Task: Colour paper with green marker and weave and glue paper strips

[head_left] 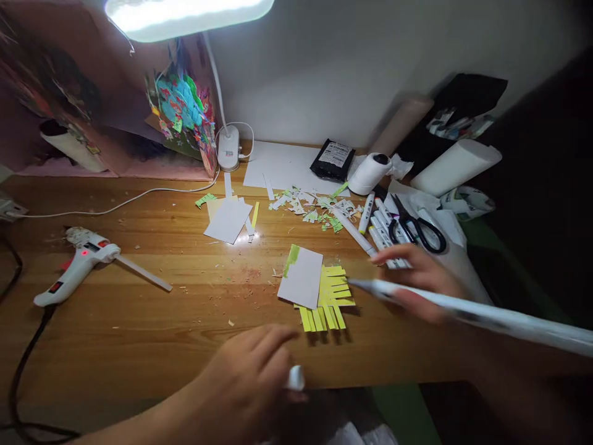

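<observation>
My right hand [424,281], somewhat blurred, grips a long white marker [467,312] whose grey tip points left at the yellow paper. My left hand [250,374] is closed near the table's front edge on a small white marker cap [296,377], mostly covered by the fingers. Between the hands lies a yellow paper piece [330,290] cut into fringed strips on two sides. A white card [302,281] with a green-coloured corner overlaps it.
A hot glue gun [83,266] with a lit red light lies at left. Paper scraps [308,204], white cards [229,219], capped markers [382,228] and black-handled scissors [417,228] sit farther back. A bright lamp [189,15] hangs above; its white cable [125,201] crosses the table.
</observation>
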The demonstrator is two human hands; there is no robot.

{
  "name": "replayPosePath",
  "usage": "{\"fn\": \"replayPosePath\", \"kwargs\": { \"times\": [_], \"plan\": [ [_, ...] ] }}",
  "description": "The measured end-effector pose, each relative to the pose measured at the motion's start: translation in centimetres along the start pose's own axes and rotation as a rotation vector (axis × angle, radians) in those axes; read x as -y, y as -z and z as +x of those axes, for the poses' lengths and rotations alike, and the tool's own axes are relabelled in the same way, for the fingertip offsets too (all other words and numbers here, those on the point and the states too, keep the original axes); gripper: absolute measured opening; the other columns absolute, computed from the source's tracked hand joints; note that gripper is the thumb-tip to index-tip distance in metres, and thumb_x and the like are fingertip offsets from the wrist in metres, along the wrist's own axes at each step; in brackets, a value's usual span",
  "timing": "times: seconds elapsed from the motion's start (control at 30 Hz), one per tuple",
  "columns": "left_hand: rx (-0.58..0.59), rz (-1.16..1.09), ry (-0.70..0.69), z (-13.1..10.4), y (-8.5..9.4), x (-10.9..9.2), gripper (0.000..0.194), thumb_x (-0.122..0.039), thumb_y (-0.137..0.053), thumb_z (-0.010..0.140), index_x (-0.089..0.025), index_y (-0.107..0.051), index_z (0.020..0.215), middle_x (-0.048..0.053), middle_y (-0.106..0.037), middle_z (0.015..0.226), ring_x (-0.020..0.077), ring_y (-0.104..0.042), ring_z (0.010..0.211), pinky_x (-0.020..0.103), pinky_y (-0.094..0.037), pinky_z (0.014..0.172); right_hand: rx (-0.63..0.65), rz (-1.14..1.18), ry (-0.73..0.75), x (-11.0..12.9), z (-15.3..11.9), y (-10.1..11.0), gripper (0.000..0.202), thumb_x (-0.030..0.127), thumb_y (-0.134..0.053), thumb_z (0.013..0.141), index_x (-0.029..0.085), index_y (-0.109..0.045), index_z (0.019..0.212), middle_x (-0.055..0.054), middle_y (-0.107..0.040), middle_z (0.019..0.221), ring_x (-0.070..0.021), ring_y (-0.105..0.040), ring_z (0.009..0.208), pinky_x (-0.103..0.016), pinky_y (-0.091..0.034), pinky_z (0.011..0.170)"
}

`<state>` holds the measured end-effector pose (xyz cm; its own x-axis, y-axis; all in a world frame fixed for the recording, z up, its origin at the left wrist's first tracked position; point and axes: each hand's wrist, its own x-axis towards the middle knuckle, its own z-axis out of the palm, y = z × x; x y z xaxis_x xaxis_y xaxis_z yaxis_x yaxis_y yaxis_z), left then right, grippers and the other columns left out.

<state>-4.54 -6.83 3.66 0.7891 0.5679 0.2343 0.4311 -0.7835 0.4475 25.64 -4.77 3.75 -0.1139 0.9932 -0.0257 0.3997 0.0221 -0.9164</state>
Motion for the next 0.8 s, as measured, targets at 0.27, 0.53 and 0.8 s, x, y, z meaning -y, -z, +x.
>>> {"fn": "replayPosePath", "kwargs": {
  "times": [0.27,0.53,0.8],
  "plan": [
    [-0.123,0.503,0.004,6.4,-7.3,0.3,0.025,-0.015,-0.037,0.083,-0.001,-0.054,0.095,0.03,-0.055,0.119,0.0347,-0.05,0.118,0.041,-0.041,0.096,0.25,0.139,0.049,-0.4,7.7,-6.8,0.019,0.035,-0.061,0.078,0.019,-0.051,0.084,0.0,-0.056,0.077,-0.0125,-0.051,0.065,-0.023,-0.041,0.057],
    [-0.158,0.44,-0.049,5.8,-6.9,1.1,0.021,-0.015,-0.033,0.084,-0.006,-0.052,0.086,0.031,-0.055,0.118,0.0342,-0.05,0.117,0.039,-0.045,0.095,0.288,0.127,0.013,-1.6,7.4,-6.6,0.017,0.033,-0.06,0.079,0.02,-0.05,0.082,0.002,-0.054,0.072,-0.011,-0.048,0.061,-0.022,-0.037,0.053],
    [-0.157,0.395,-0.054,5.9,-7.0,1.3,0.02,-0.015,-0.035,0.084,-0.006,-0.052,0.085,0.03,-0.056,0.116,0.0353,-0.051,0.116,0.039,-0.047,0.094,0.352,0.123,-0.035,-1.7,7.4,-6.3,0.016,0.032,-0.061,0.078,0.021,-0.051,0.084,0.001,-0.057,0.074,-0.012,-0.05,0.062,-0.023,-0.038,0.054]
  ]
}}
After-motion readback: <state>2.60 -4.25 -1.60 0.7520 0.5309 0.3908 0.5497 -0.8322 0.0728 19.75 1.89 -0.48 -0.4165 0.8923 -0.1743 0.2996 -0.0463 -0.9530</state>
